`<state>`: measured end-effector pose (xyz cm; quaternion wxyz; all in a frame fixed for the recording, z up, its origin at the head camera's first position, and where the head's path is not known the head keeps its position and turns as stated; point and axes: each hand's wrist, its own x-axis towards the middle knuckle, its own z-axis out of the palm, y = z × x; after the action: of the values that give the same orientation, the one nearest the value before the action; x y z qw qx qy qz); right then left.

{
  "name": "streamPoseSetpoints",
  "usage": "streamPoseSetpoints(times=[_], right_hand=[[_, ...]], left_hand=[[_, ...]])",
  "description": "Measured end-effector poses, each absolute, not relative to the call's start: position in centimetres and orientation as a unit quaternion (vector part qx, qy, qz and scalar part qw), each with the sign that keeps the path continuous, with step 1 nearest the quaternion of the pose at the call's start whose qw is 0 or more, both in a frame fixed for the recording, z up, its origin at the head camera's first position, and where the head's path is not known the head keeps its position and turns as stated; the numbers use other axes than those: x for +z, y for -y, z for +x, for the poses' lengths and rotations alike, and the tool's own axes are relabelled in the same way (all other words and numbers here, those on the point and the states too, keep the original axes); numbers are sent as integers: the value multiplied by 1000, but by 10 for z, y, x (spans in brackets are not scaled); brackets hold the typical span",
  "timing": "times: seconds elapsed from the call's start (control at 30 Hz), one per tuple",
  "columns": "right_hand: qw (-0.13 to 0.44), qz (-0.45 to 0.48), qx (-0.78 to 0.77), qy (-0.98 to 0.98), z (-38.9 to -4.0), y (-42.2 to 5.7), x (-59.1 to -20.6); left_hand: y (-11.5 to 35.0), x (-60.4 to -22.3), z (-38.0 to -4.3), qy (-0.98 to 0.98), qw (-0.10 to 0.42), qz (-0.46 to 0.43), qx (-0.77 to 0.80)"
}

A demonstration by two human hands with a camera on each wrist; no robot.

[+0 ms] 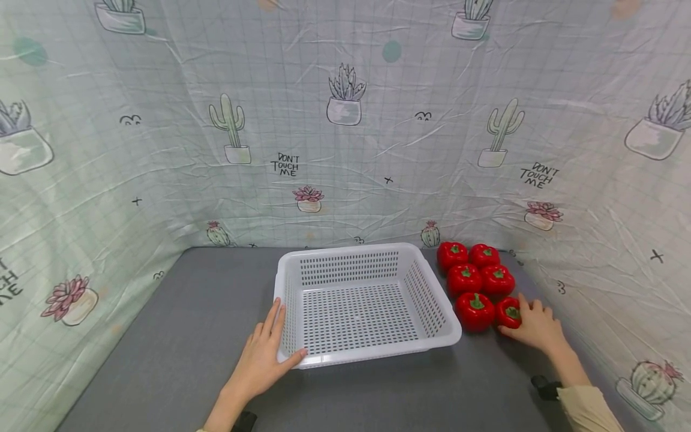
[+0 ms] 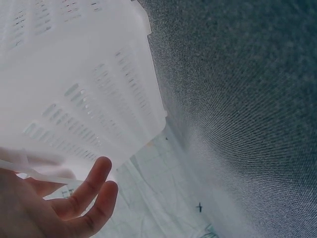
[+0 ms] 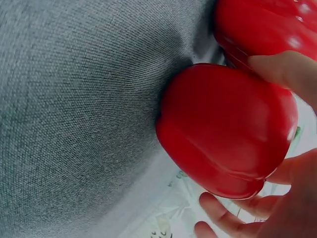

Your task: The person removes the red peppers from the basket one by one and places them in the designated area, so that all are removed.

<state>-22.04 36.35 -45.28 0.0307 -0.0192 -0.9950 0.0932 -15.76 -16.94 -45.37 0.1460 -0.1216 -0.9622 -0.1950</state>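
Observation:
A white perforated plastic basket (image 1: 356,354) stands on the grey table, with nothing lying in it. My left hand (image 1: 261,357) rests at its near left corner, fingers along the left rim and thumb over the front rim. In the left wrist view, two fingertips (image 2: 101,171) show outside the basket wall (image 2: 99,74), below the rim. My right hand (image 1: 537,327) grips a red bell pepper (image 1: 508,312), the nearest one on the right. The right wrist view shows the thumb on one side of this pepper (image 3: 223,129) and fingers on the other.
Several more red bell peppers (image 1: 474,311) stand close together to the right of the basket, in two rows running away from me. A patterned cloth (image 1: 356,150) with cactus drawings hangs behind and along both sides of the grey table (image 1: 178,336).

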Motion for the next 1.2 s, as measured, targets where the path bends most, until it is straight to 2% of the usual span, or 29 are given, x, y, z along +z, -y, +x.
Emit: streamPoseSetpoints(times=[0.13, 0.43, 0.73, 0.97, 1.2], right_hand=[[28, -12, 109, 994, -220, -366, -452], [70, 54, 146, 985, -223, -373, -457], [76, 76, 115, 987, -218, -379, -455], [85, 87, 88, 989, -207, -388, -454], [102, 96, 61, 988, -199, -402, -459]], left_hand=[[169, -454, -158, 963, 147, -121, -193], [171, -452, -159, 964, 145, -122, -187], [173, -452, -156, 964, 162, -120, -174], [177, -448, -154, 954, 141, -137, -224], [201, -444, -147, 955, 135, -143, -220]])
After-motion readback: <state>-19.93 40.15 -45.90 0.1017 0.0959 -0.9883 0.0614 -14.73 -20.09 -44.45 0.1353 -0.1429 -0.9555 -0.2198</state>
